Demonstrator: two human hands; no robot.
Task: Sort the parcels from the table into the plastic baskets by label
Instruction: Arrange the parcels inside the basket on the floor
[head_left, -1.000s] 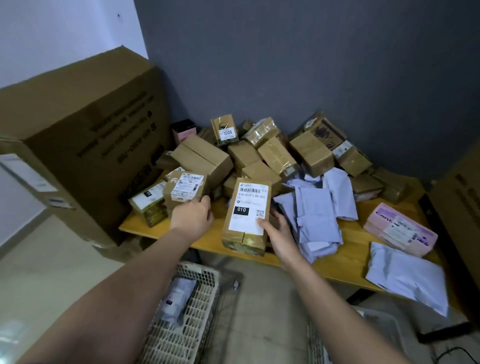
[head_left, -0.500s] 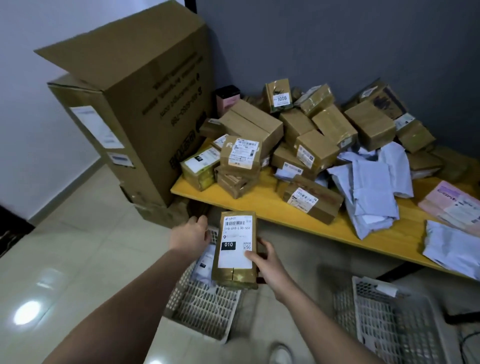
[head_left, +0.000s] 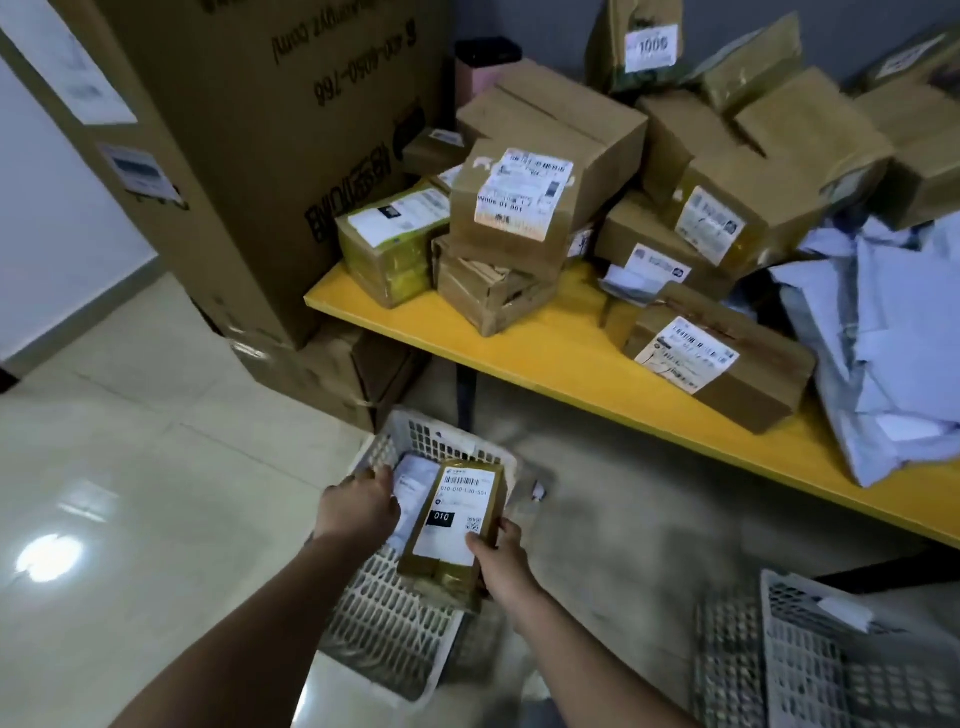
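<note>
The right hand (head_left: 501, 558) pinches the parcel marked 010 (head_left: 453, 522) at its lower right corner, over the white basket (head_left: 395, 631) on the floor. The left hand (head_left: 358, 506), fingers bent, touches a pale packet (head_left: 413, 480) just beyond its fingertips. Gripped by 1 corner only, the parcel could tip and land on the rim.

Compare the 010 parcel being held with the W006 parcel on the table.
The 010 parcel is slim and long; the W006 parcel is a blockier carton. The 010 parcel is over the left basket, gripped by the right hand, with the left hand beside it; the W006 parcel sits stacked on another box on the yellow table. Both are brown, taped and carry white labels.
</note>
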